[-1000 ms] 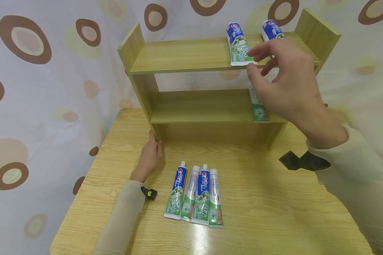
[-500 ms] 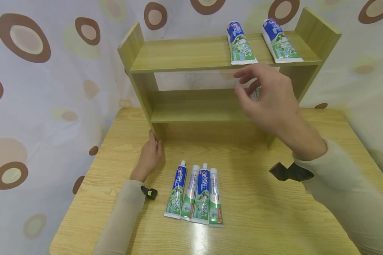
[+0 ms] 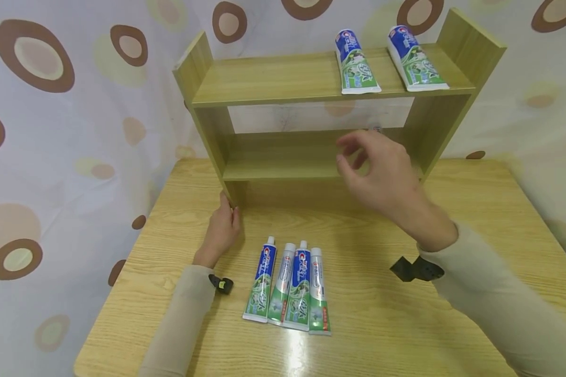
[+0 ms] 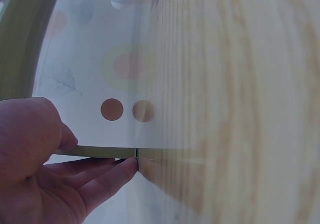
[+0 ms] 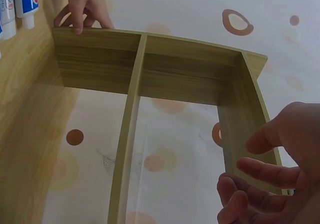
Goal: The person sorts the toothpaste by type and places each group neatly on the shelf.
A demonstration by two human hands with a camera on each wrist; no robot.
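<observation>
My left hand (image 3: 221, 230) grips the lower left side panel of a wooden two-tier shelf (image 3: 273, 86); in the left wrist view, thumb and fingers (image 4: 107, 184) lie on opposite faces of the panel. In front of the middle tier hovers my right hand (image 3: 382, 173), fingers loosely bent and holding nothing. A blue-green Crest toothpaste tube (image 3: 357, 65) and a second such toothpaste tube (image 3: 416, 60) lie on the top tier, crimped ends at the front edge. Behind the right hand, a toothpaste tube (image 3: 376, 128) on the middle tier is mostly hidden.
On the wooden table (image 3: 382, 324), several toothpaste tubes lie side by side, blue-green ones such as this tube (image 3: 259, 283) alternating with slimmer silver-green ones like this tube (image 3: 318, 293). A patterned cloth (image 3: 89, 104) hangs behind and beside the table.
My right hand has moved down and left, away from the top tier to the front of the middle tier, uncovering the right-hand tube on top. The left hand keeps its place on the shelf.
</observation>
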